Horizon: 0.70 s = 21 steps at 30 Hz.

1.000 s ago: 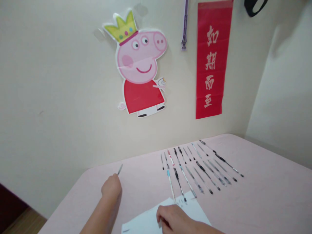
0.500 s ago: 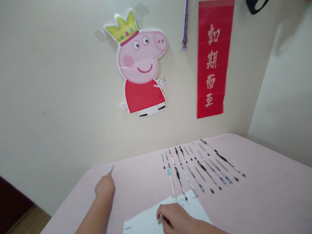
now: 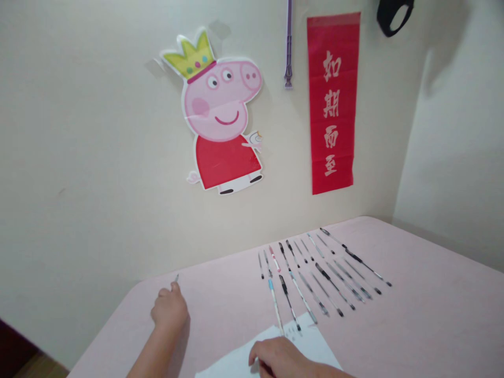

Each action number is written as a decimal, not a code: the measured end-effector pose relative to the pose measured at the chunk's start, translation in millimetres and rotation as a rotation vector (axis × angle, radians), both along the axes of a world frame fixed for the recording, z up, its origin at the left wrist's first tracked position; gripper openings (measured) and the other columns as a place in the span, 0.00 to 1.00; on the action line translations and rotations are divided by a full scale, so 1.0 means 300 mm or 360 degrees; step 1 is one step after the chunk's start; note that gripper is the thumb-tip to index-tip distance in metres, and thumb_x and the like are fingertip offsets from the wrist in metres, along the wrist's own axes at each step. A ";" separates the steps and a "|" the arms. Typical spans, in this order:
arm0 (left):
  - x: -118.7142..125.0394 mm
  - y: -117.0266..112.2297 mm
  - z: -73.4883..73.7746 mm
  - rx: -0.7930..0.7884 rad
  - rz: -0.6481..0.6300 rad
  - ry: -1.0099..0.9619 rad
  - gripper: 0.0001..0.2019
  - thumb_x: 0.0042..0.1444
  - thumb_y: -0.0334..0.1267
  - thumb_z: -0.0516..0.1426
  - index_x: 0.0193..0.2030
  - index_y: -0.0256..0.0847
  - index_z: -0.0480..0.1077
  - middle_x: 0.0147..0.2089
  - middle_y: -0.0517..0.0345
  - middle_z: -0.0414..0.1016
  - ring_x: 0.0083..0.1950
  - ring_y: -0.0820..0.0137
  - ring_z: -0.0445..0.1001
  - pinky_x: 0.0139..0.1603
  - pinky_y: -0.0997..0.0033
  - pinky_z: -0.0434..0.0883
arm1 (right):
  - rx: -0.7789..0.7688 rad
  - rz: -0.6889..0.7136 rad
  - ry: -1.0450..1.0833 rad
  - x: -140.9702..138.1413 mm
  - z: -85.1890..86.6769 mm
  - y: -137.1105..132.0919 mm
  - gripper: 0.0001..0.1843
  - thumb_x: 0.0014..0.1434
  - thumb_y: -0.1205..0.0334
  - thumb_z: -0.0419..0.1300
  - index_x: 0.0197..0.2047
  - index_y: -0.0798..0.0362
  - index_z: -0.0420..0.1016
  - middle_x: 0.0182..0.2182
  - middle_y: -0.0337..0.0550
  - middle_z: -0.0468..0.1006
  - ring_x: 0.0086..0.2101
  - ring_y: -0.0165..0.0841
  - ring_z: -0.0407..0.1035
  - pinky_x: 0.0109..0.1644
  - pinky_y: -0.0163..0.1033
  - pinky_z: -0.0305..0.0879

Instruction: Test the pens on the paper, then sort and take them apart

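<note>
My left hand (image 3: 170,307) is closed around a pen (image 3: 177,278) at the left of the table, and only the pen's thin end sticks out past the fingers. My right hand (image 3: 280,357) lies over a white sheet of paper (image 3: 230,363) at the front, its fingers curled in; whatever they hold, if anything, is hidden. Beyond the paper, several pens lie in two slanting rows. Nearest this hand are a pen with a blue end (image 3: 276,304) and a black pen (image 3: 289,302), both reaching the paper. A pink pen (image 3: 274,258) lies in the back row.
A pink cloth covers the table (image 3: 417,320), which meets the wall at the back. On the wall are a cartoon pig cutout (image 3: 228,163), a purple strap (image 3: 289,47) and a red banner (image 3: 333,105). Something black (image 3: 384,21) hangs at the upper right.
The view has shifted slightly, with the wall items now a little lower and further left. My left hand still grips the pen, less of which shows. My right hand stays over the paper.
</note>
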State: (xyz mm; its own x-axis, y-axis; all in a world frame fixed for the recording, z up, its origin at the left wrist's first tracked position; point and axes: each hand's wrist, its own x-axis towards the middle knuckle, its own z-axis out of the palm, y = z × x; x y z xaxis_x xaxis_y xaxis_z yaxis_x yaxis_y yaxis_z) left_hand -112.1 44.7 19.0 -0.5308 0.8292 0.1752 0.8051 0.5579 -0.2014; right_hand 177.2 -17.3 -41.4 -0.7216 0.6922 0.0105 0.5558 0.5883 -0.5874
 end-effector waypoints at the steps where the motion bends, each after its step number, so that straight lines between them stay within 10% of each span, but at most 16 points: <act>1: 0.045 0.003 0.009 0.0002 -0.0093 0.0024 0.19 0.59 0.30 0.43 0.56 0.33 0.59 0.49 0.35 0.69 0.46 0.58 0.73 0.38 0.66 0.67 | 0.0009 -0.0002 0.0014 0.000 0.000 -0.002 0.21 0.48 0.71 0.54 0.45 0.52 0.76 0.36 0.43 0.82 0.36 0.34 0.75 0.39 0.31 0.63; 8: 0.354 0.084 0.019 -0.0093 -0.0548 -0.0279 0.15 0.60 0.35 0.45 0.50 0.33 0.64 0.48 0.40 0.69 0.49 0.59 0.71 0.43 0.67 0.67 | 0.0065 0.0025 0.0075 0.007 -0.009 -0.003 0.22 0.48 0.71 0.54 0.45 0.51 0.76 0.36 0.40 0.82 0.34 0.32 0.74 0.38 0.29 0.62; 21: 0.657 0.235 -0.046 -0.0246 -0.0773 -0.0596 0.22 0.62 0.44 0.41 0.48 0.34 0.70 0.49 0.39 0.74 0.51 0.60 0.73 0.46 0.65 0.69 | -0.0120 0.0081 -0.0039 0.005 -0.004 0.012 0.20 0.50 0.69 0.55 0.46 0.49 0.76 0.35 0.39 0.82 0.35 0.33 0.74 0.39 0.30 0.62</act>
